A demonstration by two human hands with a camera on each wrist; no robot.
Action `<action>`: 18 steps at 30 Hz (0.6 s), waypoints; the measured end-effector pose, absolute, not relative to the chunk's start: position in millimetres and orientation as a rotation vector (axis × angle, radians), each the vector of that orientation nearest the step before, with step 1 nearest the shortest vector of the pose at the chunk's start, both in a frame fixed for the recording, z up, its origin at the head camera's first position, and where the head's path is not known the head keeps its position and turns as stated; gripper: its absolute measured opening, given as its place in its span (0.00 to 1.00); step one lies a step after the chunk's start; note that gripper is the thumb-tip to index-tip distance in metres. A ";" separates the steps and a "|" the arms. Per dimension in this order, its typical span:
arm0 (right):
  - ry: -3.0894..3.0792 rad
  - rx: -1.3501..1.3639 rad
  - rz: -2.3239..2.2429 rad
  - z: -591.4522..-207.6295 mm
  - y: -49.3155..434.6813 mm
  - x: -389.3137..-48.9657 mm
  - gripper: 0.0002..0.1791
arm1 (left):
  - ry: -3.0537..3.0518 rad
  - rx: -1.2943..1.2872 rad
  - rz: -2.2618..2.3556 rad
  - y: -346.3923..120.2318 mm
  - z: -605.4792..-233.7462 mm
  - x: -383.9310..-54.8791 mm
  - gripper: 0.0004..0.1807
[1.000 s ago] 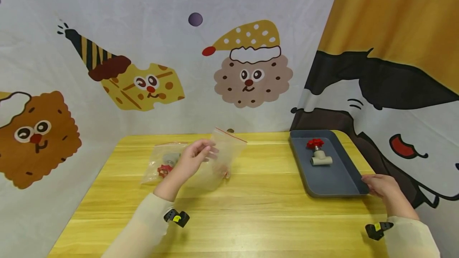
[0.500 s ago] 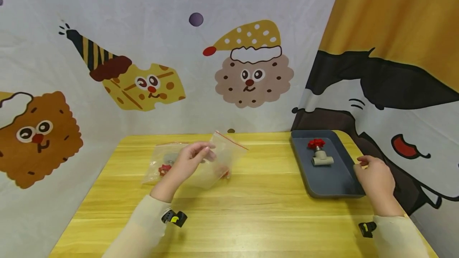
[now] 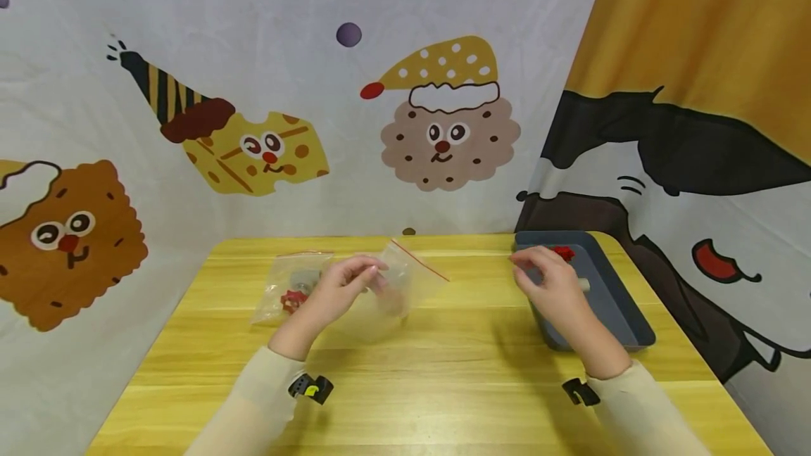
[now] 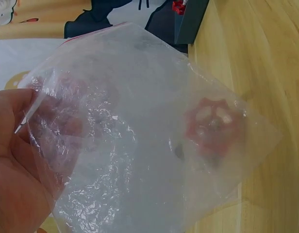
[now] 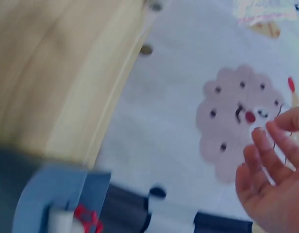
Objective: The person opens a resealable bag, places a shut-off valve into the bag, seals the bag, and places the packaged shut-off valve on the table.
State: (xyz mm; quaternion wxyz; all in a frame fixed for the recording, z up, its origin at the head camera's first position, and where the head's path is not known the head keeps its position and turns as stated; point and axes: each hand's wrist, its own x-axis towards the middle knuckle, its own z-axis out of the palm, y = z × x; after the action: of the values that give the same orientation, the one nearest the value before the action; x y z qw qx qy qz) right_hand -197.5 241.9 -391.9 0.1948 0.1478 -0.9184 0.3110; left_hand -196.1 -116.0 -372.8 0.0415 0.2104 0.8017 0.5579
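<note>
My left hand (image 3: pixel 345 290) pinches a clear zip-lock bag (image 4: pixel 135 97) with a red seal line by one side edge, and some fingers show through the film. A red handwheel (image 4: pixel 213 125) is seen through the plastic near the bag's far corner. My right hand (image 3: pixel 554 283), fingers loosely bent and nothing in them, is raised over the left side of a grey tray (image 3: pixel 624 301). In the tray is a valve with a red handwheel (image 3: pixel 563 253) and a pale pipe end (image 3: pixel 583 285); the hand hides the rest of it in the head view.
Another zip-lock bag (image 3: pixel 271 294) lies at the left of the wooden table (image 3: pixel 418 385), with a red handwheel (image 3: pixel 293 300) and grey part inside. A printed curtain (image 3: pixel 443 210) hangs right behind the table's back edge.
My right hand has left the tray's right edge and moved left across the tray, now covering part of the valve. The bag in my left hand has tipped slightly right and down.
</note>
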 end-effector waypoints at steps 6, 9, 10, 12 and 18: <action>-2.589 0.686 1.043 -385.4 201.5 -203.8 0.11 | 2.469 0.689 1.691 -120.8 -395.9 -206.5 0.14; -2.604 0.785 1.143 -383.8 184.7 -206.8 0.14 | 2.469 0.724 1.695 -122.0 -402.2 -208.6 0.14; -2.619 0.800 1.182 -383.2 179.7 -207.3 0.15 | 2.467 0.743 1.699 -121.8 -402.6 -208.6 0.14; -2.657 0.813 1.244 -384.1 171.2 -209.5 0.16 | 2.465 0.764 1.705 -121.2 -402.5 -208.1 0.14; -2.739 0.808 1.407 -392.5 156.6 -214.1 0.19 | 2.465 0.761 1.696 -119.2 -399.7 -206.3 0.14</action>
State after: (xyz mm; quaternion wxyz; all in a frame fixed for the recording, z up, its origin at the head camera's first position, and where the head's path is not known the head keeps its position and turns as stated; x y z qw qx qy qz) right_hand -214.1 156.6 -392.5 -0.0209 0.2537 -0.8602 0.4418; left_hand -206.3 -119.2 -399.7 0.0273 0.2465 0.7981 0.5492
